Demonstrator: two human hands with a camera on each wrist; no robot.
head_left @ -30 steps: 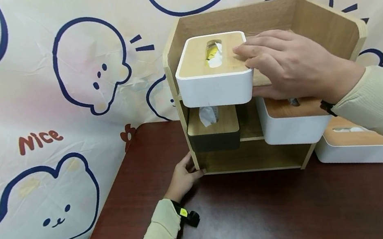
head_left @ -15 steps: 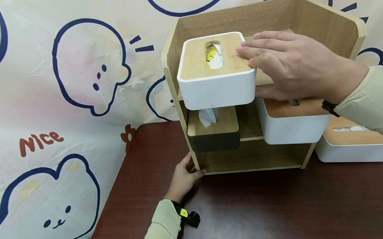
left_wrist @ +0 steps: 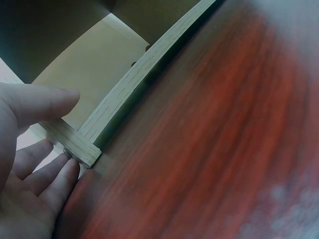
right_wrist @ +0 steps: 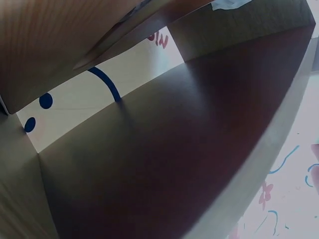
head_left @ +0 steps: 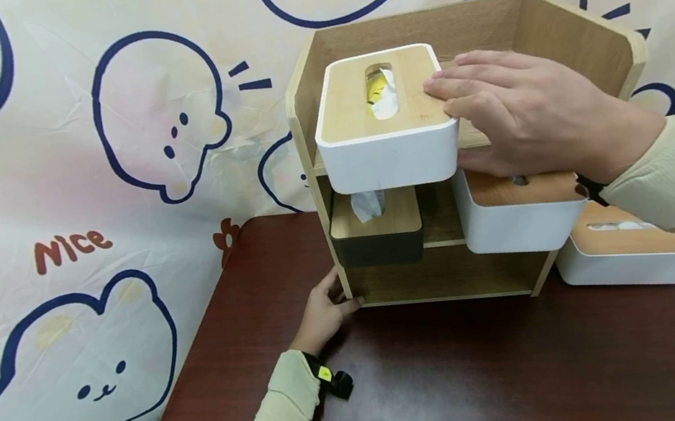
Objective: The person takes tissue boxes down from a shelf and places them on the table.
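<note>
The right hand [head_left: 535, 109] grips a wood-lidded white tissue box [head_left: 392, 159] at its left, a second white box [head_left: 518, 223] beneath it; the left hand [head_left: 322, 316], well apart, pinches the wood-grained shelf [head_left: 581, 43] below a dark box [head_left: 379, 249].

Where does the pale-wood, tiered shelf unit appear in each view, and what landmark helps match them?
Head: the pale-wood, tiered shelf unit stands right of centre.
Left wrist: upper left, its pale front edge slanting up to the top.
Right wrist: its boards cross the centre, a pale edge down the right.
Shared landmark: cream backdrop with navy outlines, clear in head and right wrist views.
</note>
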